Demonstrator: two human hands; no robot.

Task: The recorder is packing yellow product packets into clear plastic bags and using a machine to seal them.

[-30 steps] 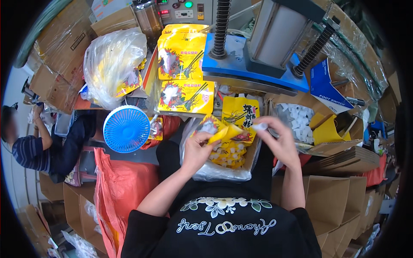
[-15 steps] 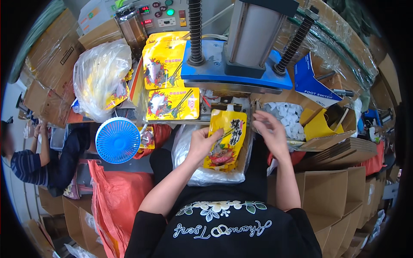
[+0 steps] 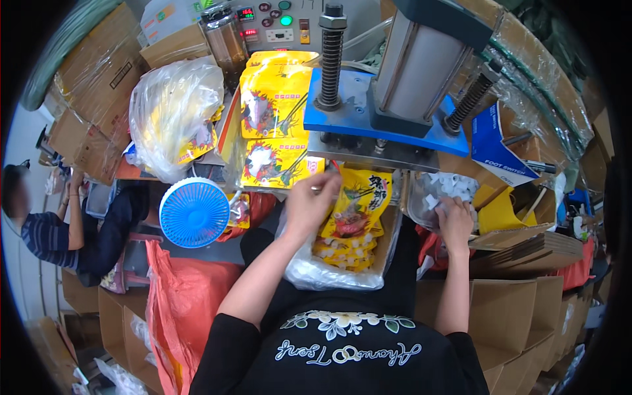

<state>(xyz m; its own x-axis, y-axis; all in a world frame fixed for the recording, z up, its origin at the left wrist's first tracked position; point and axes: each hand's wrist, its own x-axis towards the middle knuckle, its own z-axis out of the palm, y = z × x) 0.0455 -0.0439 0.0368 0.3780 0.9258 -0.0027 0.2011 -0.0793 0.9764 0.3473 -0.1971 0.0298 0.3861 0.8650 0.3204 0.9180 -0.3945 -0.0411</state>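
In the head view, the yellow pouch (image 3: 359,203) is lying lengthwise away from the person, far end slanting right, over stacked pouches (image 3: 349,257) in the plastic-lined box (image 3: 390,245); the left hand (image 3: 309,203) is curving at its left edge, grip unclear; the right hand (image 3: 455,224) is resting among white caps (image 3: 454,185) in a bin (image 3: 415,205), hold hidden

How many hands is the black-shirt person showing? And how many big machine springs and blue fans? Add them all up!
Hands: 2 (left hand, right hand)
Big springs: 2 (left spring, right spring)
Blue fan: 1
Total: 5
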